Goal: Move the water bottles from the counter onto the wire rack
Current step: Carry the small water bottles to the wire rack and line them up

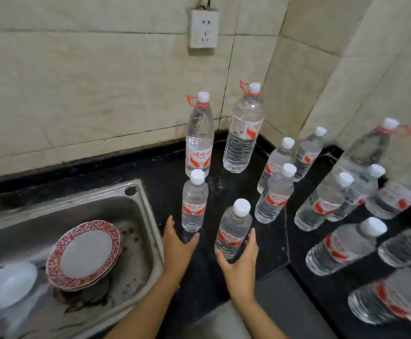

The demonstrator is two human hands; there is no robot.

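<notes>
Two open hands reach for small water bottles on the black counter (165, 172): left hand (177, 245) beside one bottle (194, 204), right hand (242, 263) cupping, not yet gripping, the nearest bottle (233, 231); closing comes next.

Head view, downward over counter (165, 172)

Your view cuts the lowest right bottles (392, 302) at the frame edge, blurred | label print (197, 155) too small to read | white bowl (7, 285) in the sink smeared | wire rack out of view
</notes>
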